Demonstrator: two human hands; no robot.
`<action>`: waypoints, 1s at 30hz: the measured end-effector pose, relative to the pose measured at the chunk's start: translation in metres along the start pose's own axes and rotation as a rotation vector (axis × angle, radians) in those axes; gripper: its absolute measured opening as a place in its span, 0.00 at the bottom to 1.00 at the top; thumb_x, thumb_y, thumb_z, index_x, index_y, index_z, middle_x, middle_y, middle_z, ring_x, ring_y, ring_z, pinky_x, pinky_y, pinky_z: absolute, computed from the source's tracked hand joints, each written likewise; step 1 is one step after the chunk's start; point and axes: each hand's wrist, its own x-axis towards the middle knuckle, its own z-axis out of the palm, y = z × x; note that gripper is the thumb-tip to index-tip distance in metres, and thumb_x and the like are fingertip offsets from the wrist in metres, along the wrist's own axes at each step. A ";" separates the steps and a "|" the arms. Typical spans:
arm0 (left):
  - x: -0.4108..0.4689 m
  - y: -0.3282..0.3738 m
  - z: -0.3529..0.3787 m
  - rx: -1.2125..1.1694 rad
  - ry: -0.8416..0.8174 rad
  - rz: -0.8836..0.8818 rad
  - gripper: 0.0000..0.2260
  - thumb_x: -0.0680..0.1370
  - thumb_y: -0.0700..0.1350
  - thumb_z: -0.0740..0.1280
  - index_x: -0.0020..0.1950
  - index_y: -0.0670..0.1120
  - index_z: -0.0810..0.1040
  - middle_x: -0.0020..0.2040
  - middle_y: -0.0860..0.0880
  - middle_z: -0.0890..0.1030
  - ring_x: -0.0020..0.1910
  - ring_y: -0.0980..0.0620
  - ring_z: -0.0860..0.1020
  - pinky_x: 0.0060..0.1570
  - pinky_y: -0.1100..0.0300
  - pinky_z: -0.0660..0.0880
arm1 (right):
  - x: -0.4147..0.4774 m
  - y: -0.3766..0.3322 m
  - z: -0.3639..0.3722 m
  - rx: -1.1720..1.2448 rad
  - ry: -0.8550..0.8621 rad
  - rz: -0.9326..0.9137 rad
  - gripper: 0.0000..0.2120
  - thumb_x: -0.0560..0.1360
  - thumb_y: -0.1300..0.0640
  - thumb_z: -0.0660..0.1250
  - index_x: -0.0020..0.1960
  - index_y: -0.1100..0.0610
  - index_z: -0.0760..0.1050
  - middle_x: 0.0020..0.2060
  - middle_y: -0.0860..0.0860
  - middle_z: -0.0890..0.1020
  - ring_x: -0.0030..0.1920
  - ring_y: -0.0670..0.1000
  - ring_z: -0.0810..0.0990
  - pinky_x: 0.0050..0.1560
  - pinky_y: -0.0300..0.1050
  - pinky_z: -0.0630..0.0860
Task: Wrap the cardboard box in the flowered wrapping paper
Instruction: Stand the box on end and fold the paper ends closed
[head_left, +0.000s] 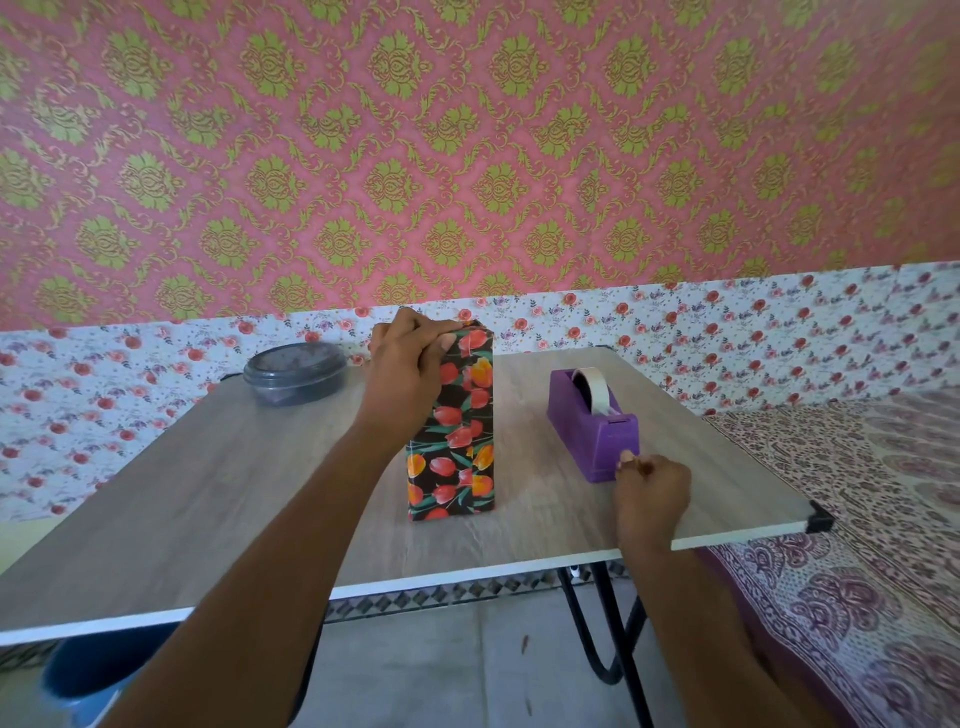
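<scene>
A tall box (460, 441) covered in black paper with red and orange tulips stands upright in the middle of the wooden table (218, 499). My left hand (408, 364) grips its top end, fingers curled over the folded paper there. A purple tape dispenser (592, 423) with a white tape roll sits to the right of the box. My right hand (652, 496) is at the dispenser's near end with fingers curled, thumb and forefinger pinched together; I cannot make out a tape strip between them.
A dark round lidded container (296, 379) sits at the table's back left. The table's right corner has a black cap (818, 517), with a patterned bedspread (857, 519) beyond. Black table legs (602, 639) stand below.
</scene>
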 end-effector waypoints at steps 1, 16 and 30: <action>-0.001 0.001 0.000 0.006 0.001 0.005 0.13 0.85 0.45 0.61 0.67 0.46 0.81 0.52 0.49 0.73 0.56 0.46 0.68 0.53 0.54 0.66 | -0.005 -0.002 -0.001 0.026 -0.005 -0.022 0.08 0.81 0.61 0.68 0.50 0.67 0.80 0.51 0.63 0.81 0.49 0.60 0.82 0.43 0.39 0.71; -0.002 -0.001 -0.009 -0.052 0.057 0.024 0.11 0.83 0.46 0.65 0.65 0.50 0.74 0.49 0.53 0.76 0.50 0.49 0.77 0.48 0.50 0.77 | -0.016 -0.166 0.017 0.407 -0.478 -0.437 0.22 0.79 0.64 0.70 0.73 0.58 0.75 0.37 0.63 0.79 0.32 0.46 0.70 0.47 0.38 0.76; 0.004 -0.001 -0.013 -0.019 0.076 0.074 0.07 0.78 0.43 0.73 0.43 0.42 0.78 0.42 0.49 0.76 0.41 0.49 0.74 0.40 0.55 0.71 | 0.012 -0.235 0.067 0.116 -0.726 0.034 0.07 0.71 0.73 0.75 0.44 0.73 0.78 0.28 0.59 0.80 0.21 0.47 0.73 0.22 0.37 0.68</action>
